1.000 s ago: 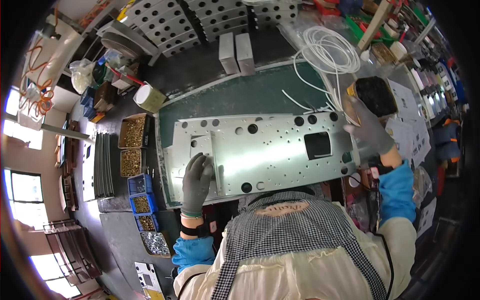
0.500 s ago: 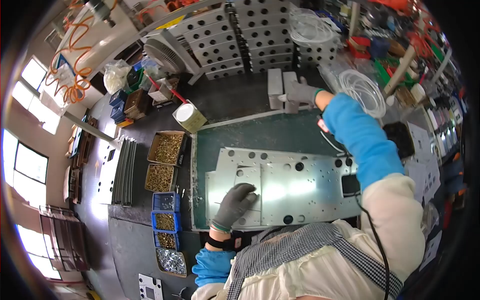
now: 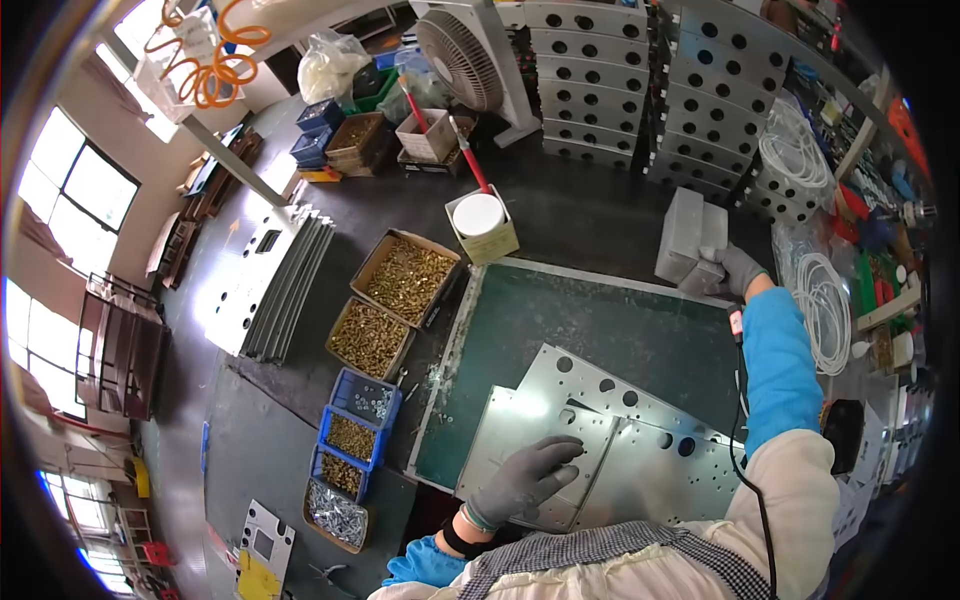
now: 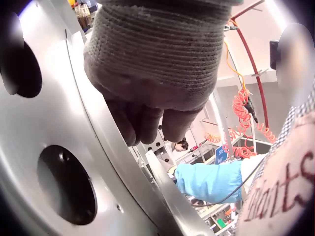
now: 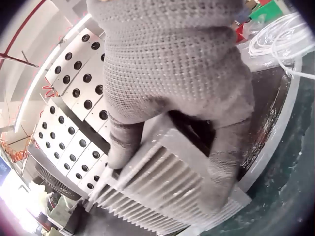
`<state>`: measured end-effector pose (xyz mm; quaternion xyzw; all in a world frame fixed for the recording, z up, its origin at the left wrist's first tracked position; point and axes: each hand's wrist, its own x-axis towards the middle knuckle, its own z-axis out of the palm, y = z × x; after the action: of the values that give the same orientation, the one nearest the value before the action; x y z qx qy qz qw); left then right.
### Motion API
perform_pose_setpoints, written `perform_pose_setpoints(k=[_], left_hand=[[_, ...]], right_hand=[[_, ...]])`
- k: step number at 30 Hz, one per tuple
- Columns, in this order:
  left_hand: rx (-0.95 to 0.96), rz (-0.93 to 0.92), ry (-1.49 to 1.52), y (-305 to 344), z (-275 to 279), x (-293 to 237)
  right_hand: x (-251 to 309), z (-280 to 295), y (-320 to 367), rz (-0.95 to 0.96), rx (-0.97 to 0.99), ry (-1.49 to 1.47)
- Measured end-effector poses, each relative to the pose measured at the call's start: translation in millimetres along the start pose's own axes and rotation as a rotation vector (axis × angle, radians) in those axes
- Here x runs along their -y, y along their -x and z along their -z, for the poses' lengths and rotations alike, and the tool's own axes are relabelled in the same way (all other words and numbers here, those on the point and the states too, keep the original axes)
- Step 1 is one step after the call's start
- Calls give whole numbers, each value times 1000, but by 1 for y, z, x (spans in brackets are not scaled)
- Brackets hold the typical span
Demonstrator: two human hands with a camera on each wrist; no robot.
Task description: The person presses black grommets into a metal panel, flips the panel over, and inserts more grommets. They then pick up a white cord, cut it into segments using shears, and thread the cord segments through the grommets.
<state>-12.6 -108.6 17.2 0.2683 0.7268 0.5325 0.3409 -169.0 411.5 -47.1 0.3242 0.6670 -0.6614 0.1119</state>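
At the back of the bench my right hand [image 3: 737,270], in a grey knit glove, grips a grey finned metal heat sink [image 5: 170,184], thumb on one side and fingers on the other. A second grey block [image 3: 680,235] stands right beside it in the head view. My gloved left hand [image 3: 530,480] lies over the left part of a large perforated sheet-metal panel [image 3: 640,400], its fingers loosely extended. Under and beside that hand is a smaller flanged metal piece [image 3: 585,440]. The left wrist view shows its fingers [image 4: 147,125] close to the metal's raised edge.
Boxes of brass fasteners [image 3: 410,275] and blue bins [image 3: 352,435] line the mat's left side. A white-lidded tub [image 3: 480,215] stands behind. Stacked perforated panels [image 3: 590,85] rise at the back, and coiled white tubing [image 3: 825,310] lies right.
The right hand has left the panel's right end, reached to the back and taken hold of a heat sink. The left hand stays over the panel; the head view has swung left.
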Motion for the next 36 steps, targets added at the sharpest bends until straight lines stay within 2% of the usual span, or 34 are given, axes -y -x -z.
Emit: perform_pose_setpoints(k=[4, 7, 10, 12, 15, 16, 18, 25, 31, 34, 35, 36], left_hand=[[24, 8, 126, -1, 8, 6], [-10, 104, 456, 8, 19, -8], [-50, 78, 584, 22, 43, -12], [-186, 16, 523, 34, 56, -4], [-510, -25, 492, 50, 61, 16], [-605, 19, 604, 57, 58, 17], [-734, 29, 640, 67, 56, 31], [-833, 103, 630, 71, 50, 43], [-815, 148, 555, 70, 51, 47], [-822, 151, 519, 77, 48, 43], [-822, 138, 492, 79, 47, 42], [-817, 119, 476, 84, 45, 43]], right_hand=[[19, -37, -22, 36, 44, 40], [34, -75, -43, 66, 112, 56], [51, -121, -56, 155, 186, 85], [67, -154, -64, 149, 187, 122], [82, -199, -81, 161, 241, 131], [86, -212, -86, 170, 260, 132], [94, -236, -94, 188, 295, 131], [105, -297, -108, 229, 324, 51], [92, -299, -113, 237, 361, -124], [90, -260, -85, 249, 309, 227], [96, -241, -63, 243, 394, 398], [95, -220, -38, 287, 373, 530]])
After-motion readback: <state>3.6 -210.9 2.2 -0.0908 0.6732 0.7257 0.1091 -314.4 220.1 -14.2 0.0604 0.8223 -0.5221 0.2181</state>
